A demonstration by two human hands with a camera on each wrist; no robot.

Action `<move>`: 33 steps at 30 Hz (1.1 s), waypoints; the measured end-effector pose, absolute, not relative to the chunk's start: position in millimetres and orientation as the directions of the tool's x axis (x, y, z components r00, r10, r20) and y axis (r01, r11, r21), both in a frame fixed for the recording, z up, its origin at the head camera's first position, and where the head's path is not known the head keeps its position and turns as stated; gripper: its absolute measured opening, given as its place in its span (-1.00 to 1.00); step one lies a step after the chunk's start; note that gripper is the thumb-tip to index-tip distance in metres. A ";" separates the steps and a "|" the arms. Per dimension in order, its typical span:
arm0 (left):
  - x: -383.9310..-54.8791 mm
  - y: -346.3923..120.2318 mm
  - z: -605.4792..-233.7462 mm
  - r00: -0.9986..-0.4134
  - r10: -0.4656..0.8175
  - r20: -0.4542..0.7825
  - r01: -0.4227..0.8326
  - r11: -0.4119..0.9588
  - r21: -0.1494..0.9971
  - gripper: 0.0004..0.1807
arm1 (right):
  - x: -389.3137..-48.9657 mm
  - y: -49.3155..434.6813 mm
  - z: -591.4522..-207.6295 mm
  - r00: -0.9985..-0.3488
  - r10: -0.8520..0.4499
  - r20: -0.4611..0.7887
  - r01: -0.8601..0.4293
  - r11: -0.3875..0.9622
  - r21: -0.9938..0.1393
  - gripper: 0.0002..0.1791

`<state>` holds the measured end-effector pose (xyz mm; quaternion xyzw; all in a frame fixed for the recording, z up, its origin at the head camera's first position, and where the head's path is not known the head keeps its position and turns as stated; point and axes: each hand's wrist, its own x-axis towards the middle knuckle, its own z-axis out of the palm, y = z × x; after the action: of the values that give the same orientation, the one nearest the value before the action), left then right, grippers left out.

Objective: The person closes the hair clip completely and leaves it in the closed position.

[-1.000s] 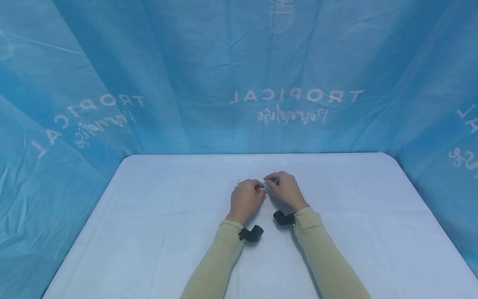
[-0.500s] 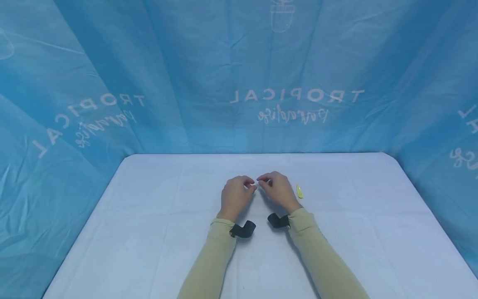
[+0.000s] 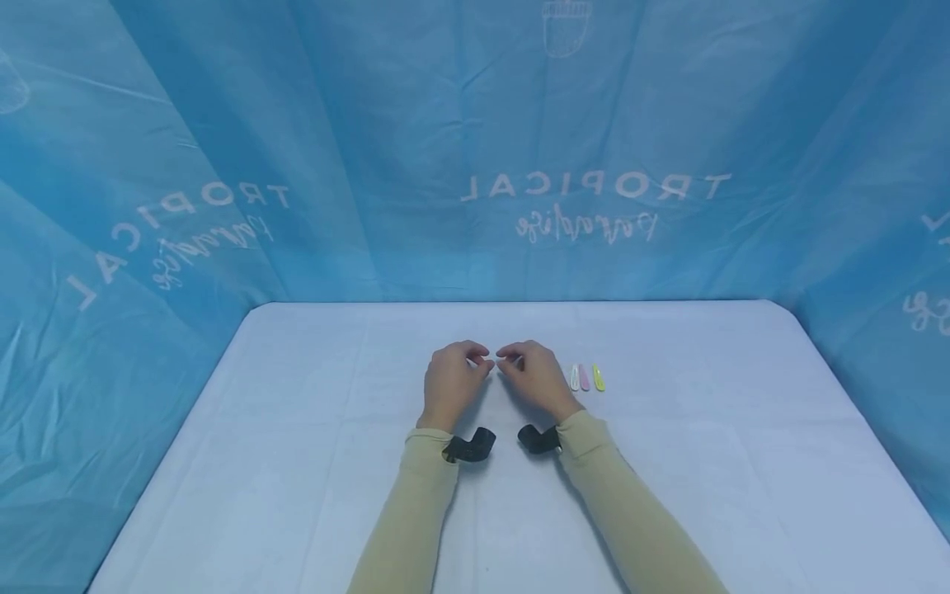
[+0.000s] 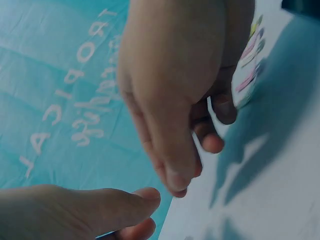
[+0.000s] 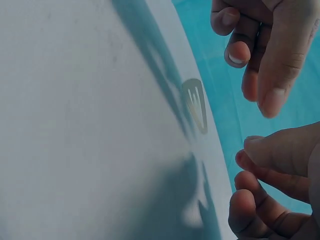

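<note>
Both hands hover over the white table with bent fingers, fingertips pointing toward each other. My left hand (image 3: 454, 379) is bent loosely, its thumb close to the index finger; nothing shows between them. Opposite it, my right hand (image 3: 538, 375) has its thumb tip by its index fingertip, also with nothing visible held. Just right of it lie a white hair clip (image 3: 575, 378), a pink hair clip (image 3: 585, 378) and a yellow hair clip (image 3: 599, 378). The left wrist view shows another pink clip (image 4: 246, 80) partly behind the right hand. A pale snap clip (image 5: 195, 106) lies on the cloth in the right wrist view.
A white cloth (image 3: 297, 478) covers the table. Blue curtains (image 3: 416, 148) with printed lettering hang behind and along both sides. Each wrist wears a black camera mount, such as the left mount (image 3: 471, 445).
Both hands have shifted left across the table, keeping close together. The yellow clip came into view first, then the pink and white ones, as the right hand uncovered them.
</note>
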<state>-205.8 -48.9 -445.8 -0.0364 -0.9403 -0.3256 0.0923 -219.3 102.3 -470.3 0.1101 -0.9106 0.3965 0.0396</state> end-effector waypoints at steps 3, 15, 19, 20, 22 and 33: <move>-207.1 -54.6 -444.3 -0.978 -0.013 0.209 0.121 0.778 0.616 -0.84 | -220.7 96.4 -470.8 -0.972 -0.175 0.159 -0.236 0.657 -0.716 -0.77; -208.3 -63.7 -443.6 -0.980 -0.028 0.195 0.106 0.764 0.637 -0.79 | -228.1 80.2 -473.3 -0.981 -0.179 0.081 -0.182 0.676 -0.714 -0.71; -209.4 -67.8 -445.1 -0.985 -0.049 0.165 0.069 0.767 0.638 -0.76 | -229.7 78.3 -472.9 -0.982 -0.177 0.067 -0.170 0.672 -0.721 -0.69; -209.6 -68.6 -445.5 -0.987 -0.052 0.155 0.060 0.766 0.640 -0.76 | -229.9 78.1 -472.7 -0.982 -0.175 0.063 -0.167 0.673 -0.721 -0.69; -210.1 -70.3 -446.4 -0.989 -0.054 0.136 0.047 0.764 0.644 -0.74 | -230.5 77.8 -472.5 -0.983 -0.174 0.059 -0.163 0.675 -0.719 -0.68; -212.1 -78.6 -452.0 -0.993 -0.061 0.097 0.017 0.758 0.652 -0.70 | -235.4 74.2 -473.7 -0.977 -0.199 0.077 -0.197 0.702 -0.685 -0.69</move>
<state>-212.1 -78.6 -452.0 0.0116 -0.9359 -0.3475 0.0560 -235.4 74.2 -473.7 0.1074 -0.9224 0.3711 -0.0013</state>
